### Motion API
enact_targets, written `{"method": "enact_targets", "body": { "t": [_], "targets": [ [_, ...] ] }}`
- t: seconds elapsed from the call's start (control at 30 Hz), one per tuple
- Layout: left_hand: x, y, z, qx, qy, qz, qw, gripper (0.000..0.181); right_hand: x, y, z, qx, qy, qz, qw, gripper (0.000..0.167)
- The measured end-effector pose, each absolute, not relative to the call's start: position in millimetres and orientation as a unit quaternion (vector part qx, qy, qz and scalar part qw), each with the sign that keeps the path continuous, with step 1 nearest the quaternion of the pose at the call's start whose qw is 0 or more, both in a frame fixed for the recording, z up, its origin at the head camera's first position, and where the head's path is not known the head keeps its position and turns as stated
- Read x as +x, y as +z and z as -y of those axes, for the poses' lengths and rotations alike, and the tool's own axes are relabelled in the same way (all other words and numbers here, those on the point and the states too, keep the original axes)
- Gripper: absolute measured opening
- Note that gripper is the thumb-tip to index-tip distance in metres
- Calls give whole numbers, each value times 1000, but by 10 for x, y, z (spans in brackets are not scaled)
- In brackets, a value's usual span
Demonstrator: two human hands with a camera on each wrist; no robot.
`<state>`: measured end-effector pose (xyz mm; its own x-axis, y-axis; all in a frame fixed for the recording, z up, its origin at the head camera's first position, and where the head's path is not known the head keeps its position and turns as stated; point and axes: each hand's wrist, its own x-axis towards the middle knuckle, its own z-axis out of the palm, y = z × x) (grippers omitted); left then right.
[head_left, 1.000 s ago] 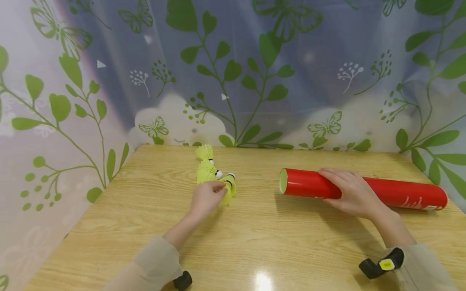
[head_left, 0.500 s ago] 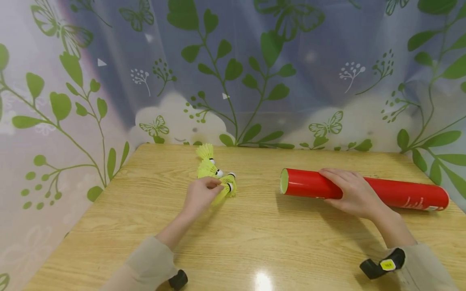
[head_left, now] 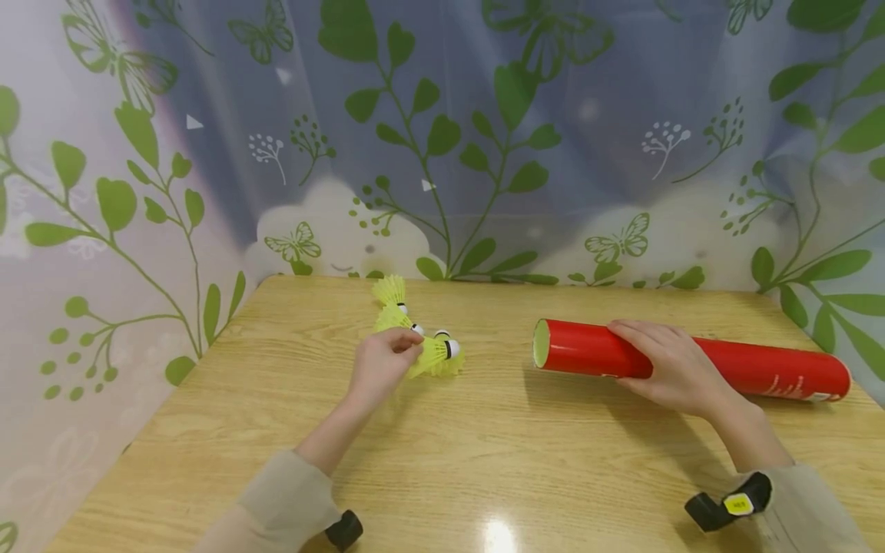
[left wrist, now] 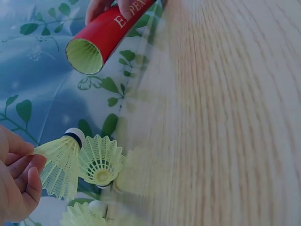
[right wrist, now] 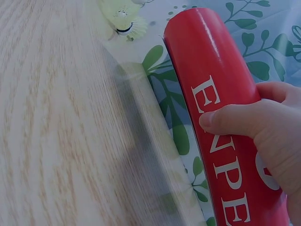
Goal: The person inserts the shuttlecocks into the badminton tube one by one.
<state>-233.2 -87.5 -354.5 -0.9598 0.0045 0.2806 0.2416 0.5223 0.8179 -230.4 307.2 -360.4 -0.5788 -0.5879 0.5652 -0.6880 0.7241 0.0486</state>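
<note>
Pinched by its skirt edge in my left hand (head_left: 383,365) is a yellow shuttlecock (left wrist: 62,162), its white cork pointing right toward the tube. Just behind it, another shuttlecock (left wrist: 101,162) shows its open skirt in the left wrist view. Two more yellow shuttlecocks lie farther back, the rearmost shuttlecock (head_left: 390,290) in plain sight and the other partly covered by my left hand. My right hand (head_left: 667,369) grips a long red shuttlecock tube (head_left: 767,369) around its middle. The tube's open end, pale green inside, faces left; white letters show in the right wrist view.
Everything is over a light wooden table (head_left: 484,453). A curtain (head_left: 456,138) printed with leaves and butterflies hangs along the table's back and left edges. Black wrist cameras sit at both sleeve cuffs.
My left hand has drawn one shuttlecock off the group and turned it so its cork points right. The right hand and the tube have stayed nearly still.
</note>
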Motion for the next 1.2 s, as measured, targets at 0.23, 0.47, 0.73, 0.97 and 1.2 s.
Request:
{"method": "enact_targets", "body": {
  "t": [0.23,0.47,0.73,0.97,1.2],
  "targets": [
    [-2328,-3478,792,-77,-507,849,125,12,-2294,-3598,-3074,361,89,884,283,80],
    [-2346,-3413,619,-102,-536,831,110,12,-2303,-3610,-3096,365,91,883,281,73],
    [-2377,-3359,407,-154,-551,813,108,12,-2307,-3585,-3090,369,99,880,281,67],
    [-2412,-3359,259,-182,-554,805,104,11,-2312,-3580,-3084,372,104,877,284,69],
    [-2446,-3389,104,-203,-535,814,100,11,-2316,-3593,-3093,373,99,878,284,76]
  ]
}}
